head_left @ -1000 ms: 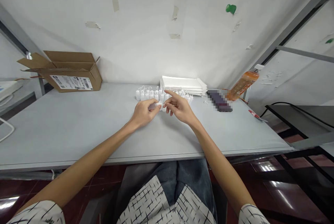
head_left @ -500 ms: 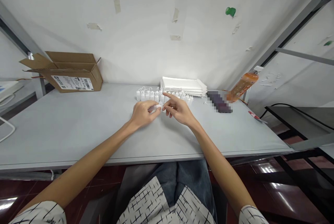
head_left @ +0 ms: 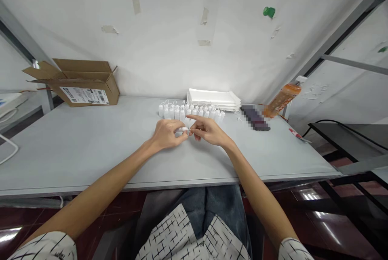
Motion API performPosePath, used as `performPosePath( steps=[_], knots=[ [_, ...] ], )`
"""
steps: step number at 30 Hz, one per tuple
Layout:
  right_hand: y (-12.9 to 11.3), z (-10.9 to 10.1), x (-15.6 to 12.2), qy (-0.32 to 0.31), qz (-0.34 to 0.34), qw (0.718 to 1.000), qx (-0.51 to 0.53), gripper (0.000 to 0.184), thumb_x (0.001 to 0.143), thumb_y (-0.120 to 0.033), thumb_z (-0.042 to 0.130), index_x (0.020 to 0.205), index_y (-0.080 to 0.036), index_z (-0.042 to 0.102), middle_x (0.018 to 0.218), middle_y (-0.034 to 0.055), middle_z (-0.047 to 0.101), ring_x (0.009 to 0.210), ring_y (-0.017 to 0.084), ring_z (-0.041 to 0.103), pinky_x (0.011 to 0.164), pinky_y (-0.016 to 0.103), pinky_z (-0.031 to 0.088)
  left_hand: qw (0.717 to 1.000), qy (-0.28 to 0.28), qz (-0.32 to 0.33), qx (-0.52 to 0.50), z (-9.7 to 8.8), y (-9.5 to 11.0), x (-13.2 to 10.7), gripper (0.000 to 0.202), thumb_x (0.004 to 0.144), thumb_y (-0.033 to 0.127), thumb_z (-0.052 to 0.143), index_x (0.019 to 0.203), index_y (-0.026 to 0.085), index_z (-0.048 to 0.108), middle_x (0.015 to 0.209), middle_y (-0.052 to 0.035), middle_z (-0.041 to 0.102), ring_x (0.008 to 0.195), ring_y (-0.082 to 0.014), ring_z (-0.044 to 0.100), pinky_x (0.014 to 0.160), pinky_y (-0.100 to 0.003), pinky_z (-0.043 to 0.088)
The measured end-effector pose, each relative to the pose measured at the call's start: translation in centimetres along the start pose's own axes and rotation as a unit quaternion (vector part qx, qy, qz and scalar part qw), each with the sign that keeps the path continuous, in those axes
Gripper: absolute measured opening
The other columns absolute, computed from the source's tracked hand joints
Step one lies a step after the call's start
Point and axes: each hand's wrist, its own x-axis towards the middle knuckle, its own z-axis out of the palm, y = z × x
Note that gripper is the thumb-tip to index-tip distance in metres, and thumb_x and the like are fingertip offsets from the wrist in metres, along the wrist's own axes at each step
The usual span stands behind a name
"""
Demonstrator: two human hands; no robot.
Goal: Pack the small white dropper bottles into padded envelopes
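My left hand (head_left: pixel 165 134) is closed around a small white bottle (head_left: pixel 181 130) held just above the grey table (head_left: pixel 91 147). My right hand (head_left: pixel 207 130) pinches the bottle's tip from the right, forefinger stretched over it. The two hands touch at the bottle. Just behind them stands a row of several small white bottles (head_left: pixel 188 112) with looped caps.
A stack of white flat packs (head_left: pixel 214 98) lies behind the row. An open cardboard box (head_left: pixel 79 84) sits at the back left. A dark pixelated object (head_left: pixel 255 117) and a tilted orange drink bottle (head_left: pixel 281 97) are at the back right. The table's front edge runs near my lap.
Both hands have drawn slightly toward me and lower, away from the row of bottles. My right hand's fingers have closed more tightly on the bottle's tip.
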Motion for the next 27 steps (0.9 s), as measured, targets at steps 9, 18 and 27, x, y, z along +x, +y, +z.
performPosePath(
  steps=[9,18,27],
  knots=[
    [0.0,-0.3,-0.3,-0.082,0.024,0.996,0.024,0.052,0.078,-0.013,0.055,0.131,-0.011,0.055,0.073,-0.0002,0.068,0.051,0.009,0.057,0.056,0.025,0.049,0.996,-0.003,0.093,0.008,0.2,0.8,-0.2,0.020,0.072,0.025,0.054,0.054,0.017,0.056,0.045,0.0027,0.048,0.042,-0.0094,0.038,0.044,-0.024,0.023],
    [-0.3,0.6,-0.4,-0.170,0.065,0.979,0.093,0.048,0.073,-0.006,0.052,0.120,-0.012,0.053,0.068,-0.0031,0.067,0.049,0.009,0.058,0.056,0.023,0.049,0.989,-0.008,0.144,-0.016,0.1,1.6,-0.4,0.023,0.070,0.023,0.053,0.048,0.018,0.049,0.043,0.0024,0.046,0.042,-0.0101,0.040,0.044,-0.026,0.024],
    [-1.3,0.6,-0.3,-0.101,0.051,0.987,0.115,0.042,0.080,-0.017,0.064,0.120,-0.015,0.053,0.079,0.0022,0.071,0.056,0.013,0.065,0.060,0.028,0.055,0.990,0.141,0.030,-0.004,0.0,0.7,0.7,0.033,0.074,0.015,0.048,0.044,0.017,0.034,0.037,0.0052,0.034,0.040,-0.0070,0.026,0.043,-0.023,0.022]
  ],
)
